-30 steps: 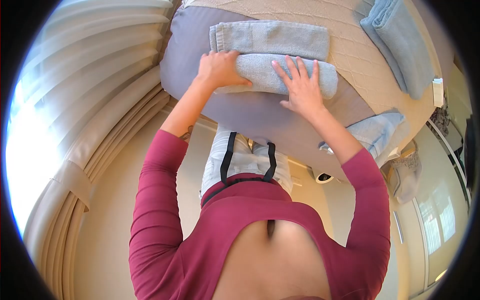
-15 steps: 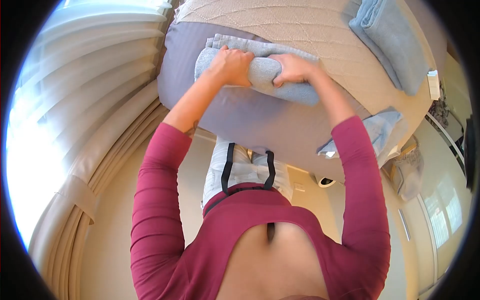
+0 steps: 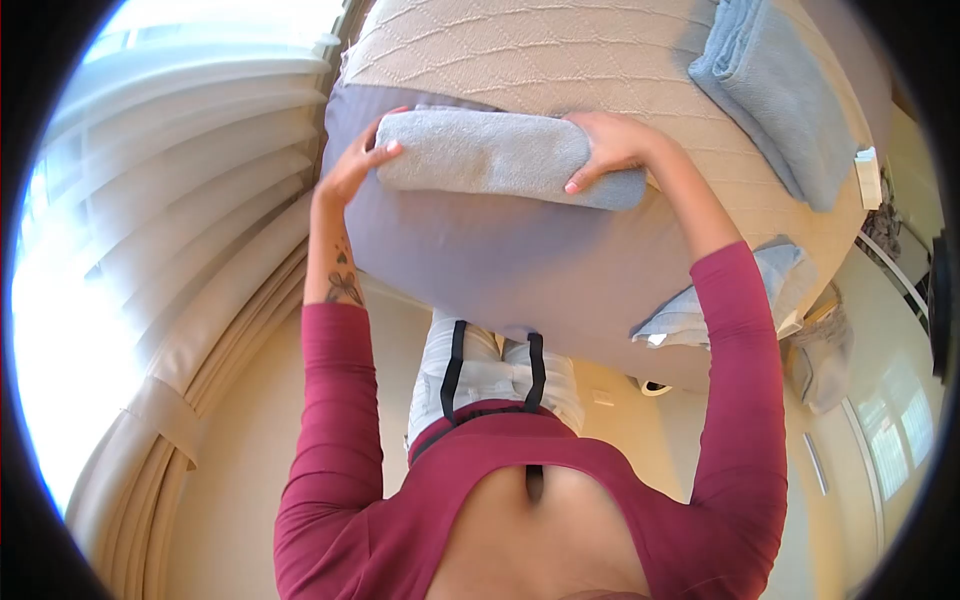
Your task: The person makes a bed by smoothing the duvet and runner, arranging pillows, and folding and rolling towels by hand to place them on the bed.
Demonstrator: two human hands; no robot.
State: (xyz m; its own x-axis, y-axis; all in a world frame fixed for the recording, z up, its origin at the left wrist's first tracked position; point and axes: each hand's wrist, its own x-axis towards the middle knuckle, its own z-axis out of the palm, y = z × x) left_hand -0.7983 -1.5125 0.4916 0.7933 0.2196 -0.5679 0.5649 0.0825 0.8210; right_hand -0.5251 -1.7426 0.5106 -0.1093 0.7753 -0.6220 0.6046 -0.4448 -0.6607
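Note:
A light blue-grey towel (image 3: 480, 152), rolled into a thick cylinder, lies crosswise on the grey sheet near the bed's edge. My left hand (image 3: 352, 170) cups the roll's left end, thumb at the front and fingers partly hidden behind it. Toward the other end, my right hand (image 3: 612, 150) grips over the top, its thumb pressed on the front side and its fingers out of sight behind the roll.
The bed (image 3: 480, 255) carries a beige quilted cover (image 3: 590, 60). Folded blue towels (image 3: 775, 100) lie at the far right, and a smaller blue-grey cloth (image 3: 770, 285) is at the right edge. Curtains (image 3: 190, 330) hang along the left.
The loose flap behind the roll is now wound in. My left hand has slid left to the roll's end, and my right hand has moved slightly right along it.

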